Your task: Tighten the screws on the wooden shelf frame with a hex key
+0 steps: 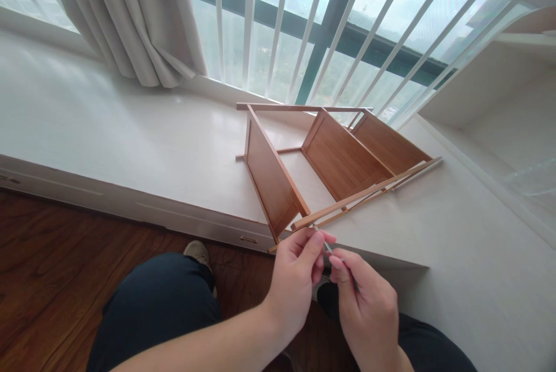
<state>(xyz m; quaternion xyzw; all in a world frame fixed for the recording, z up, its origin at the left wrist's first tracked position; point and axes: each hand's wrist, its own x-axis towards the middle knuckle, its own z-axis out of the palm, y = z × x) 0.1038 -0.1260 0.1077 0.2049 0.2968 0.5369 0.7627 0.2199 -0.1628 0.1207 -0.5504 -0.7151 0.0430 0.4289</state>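
Observation:
A brown wooden shelf rack [347, 155] lies on its side on a white window ledge, its panels standing between long thin rails. At the near end of the front rail [321, 215], my left hand [293, 270] is closed in a pinch around the front part of a thin metal tool [328, 246]. The rear of that tool is gripped by my right hand [368, 299], its thumb and forefinger pressed together. Its tip is close to the rail end; contact is hard to make out. Fingers hide the handle, so its exact kind does not show.
The pale ledge [174, 146] has drawers with small handles [249, 239] below its front edge. White window bars [278, 30] and a grey curtain [143, 18] stand behind. My knees [160, 308] are close to the ledge, above a dark wooden floor [43, 279].

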